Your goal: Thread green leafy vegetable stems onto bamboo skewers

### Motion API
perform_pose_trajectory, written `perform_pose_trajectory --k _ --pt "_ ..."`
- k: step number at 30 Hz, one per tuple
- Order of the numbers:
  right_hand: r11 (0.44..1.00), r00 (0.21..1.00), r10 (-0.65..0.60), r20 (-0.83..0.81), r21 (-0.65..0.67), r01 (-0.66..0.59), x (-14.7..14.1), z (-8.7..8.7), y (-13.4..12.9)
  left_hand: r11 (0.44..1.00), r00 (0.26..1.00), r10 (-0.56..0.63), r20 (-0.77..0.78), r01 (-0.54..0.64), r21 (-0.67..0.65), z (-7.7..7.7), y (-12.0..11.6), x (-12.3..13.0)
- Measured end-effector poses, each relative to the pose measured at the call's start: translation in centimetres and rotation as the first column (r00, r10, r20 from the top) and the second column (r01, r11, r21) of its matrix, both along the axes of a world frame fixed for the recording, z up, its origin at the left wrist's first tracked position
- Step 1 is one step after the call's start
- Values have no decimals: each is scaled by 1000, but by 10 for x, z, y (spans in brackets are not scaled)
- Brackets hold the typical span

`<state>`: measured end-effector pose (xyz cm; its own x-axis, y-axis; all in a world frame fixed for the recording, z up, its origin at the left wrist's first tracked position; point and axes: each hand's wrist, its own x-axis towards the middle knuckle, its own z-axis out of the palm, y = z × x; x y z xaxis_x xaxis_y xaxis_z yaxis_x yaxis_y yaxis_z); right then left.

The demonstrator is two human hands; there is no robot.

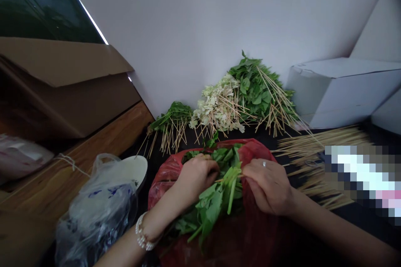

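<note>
My right hand (270, 184), a ring on one finger, pinches a thin wooden skewer with leafy green stems (231, 181) threaded on it. The stems and leaves hang in front of an opened red plastic bag (258, 150), which holds more leafy greens (227, 154). Over the bag's mouth, my left hand (200, 175) is closed with curled fingers among the leaves, close to the skewered stems. Its fingertips are partly hidden, so what they grip cannot be made out. A beaded bracelet (144, 233) circles the left wrist.
Against the wall lie piles of skewered greens (255, 87) and pale leaf pieces (217, 100). Bare skewers (326, 146) spread at right beside a white box (344, 91). At left are a white bowl (139, 169), a clear plastic bag (97, 212) and a cardboard box (84, 104).
</note>
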<state>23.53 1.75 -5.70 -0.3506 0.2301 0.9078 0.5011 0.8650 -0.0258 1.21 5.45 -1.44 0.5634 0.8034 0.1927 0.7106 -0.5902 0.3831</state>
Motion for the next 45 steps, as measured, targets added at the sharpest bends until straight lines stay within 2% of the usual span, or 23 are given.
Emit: perform_pose_trajectory --k 2,3,5,7,10,13,16,18,21,22,23,25,28,29,31,33,35,38,40,45 --pt "1000 1000 -15 -13 1 15 0 0 0 995 976 67 207 -49 -91 11 0 -6" --pt "1000 1000 -17 -14 0 17 0 0 0 985 932 124 340 -75 -154 17 0 -9" --pt "1000 1000 -6 -6 7 6 0 0 0 952 779 252 575 -92 -291 29 -1 -16" --pt "1000 1000 7 11 16 -7 -1 -1 0 923 596 346 724 -81 -375 41 -3 -21" --pt "1000 1000 10 12 15 -11 -2 -2 0 922 373 370 851 -36 -385 56 -6 -24" --pt "1000 1000 14 -17 2 -14 -2 -3 1 916 199 385 901 35 -399 64 -12 -23" --pt "1000 999 3 -52 16 -2 0 -4 2 865 102 486 868 87 -494 64 -16 -22" --pt "999 997 -27 -78 35 30 1 -3 2 792 68 594 801 121 -598 61 -16 -22" --pt "995 988 -97 -122 21 101 3 -1 2 651 20 751 660 150 -744 53 -13 -26" --pt "992 982 -128 -138 4 129 3 0 2 632 8 769 639 144 -762 50 -12 -29" --pt "987 975 -157 -157 -15 157 4 1 3 636 10 767 642 128 -761 48 -11 -32" --pt "978 958 -209 -197 -63 201 4 3 4 704 39 708 705 39 -709 44 -9 -38" --pt "960 930 -268 -250 -154 235 5 5 5 830 135 542 829 -237 -504 42 -15 -44" --pt "954 923 -282 -263 -178 241 5 5 5 849 199 485 852 -339 -405 43 -19 -45" --pt "946 913 -302 -275 -202 252 6 5 5 859 381 390 838 -479 -182 48 -29 -46" --pt "946 912 -304 -274 -200 255 6 5 5 853 570 360 739 -522 -12 55 -40 -47" --pt "949 919 -293 -263 -196 247 5 4 5 865 729 377 572 -498 65 61 -46 -50" --pt "959 938 -251 -239 -193 208 4 4 5 925 902 373 218 -381 -9 65 -47 -57" --pt "966 946 -228 -232 -178 189 4 3 5 940 940 331 84 -320 -117 66 -47 -62" --pt "970 948 -231 -221 -135 204 3 2 5 894 918 367 151 -303 -331 81 -58 -70"
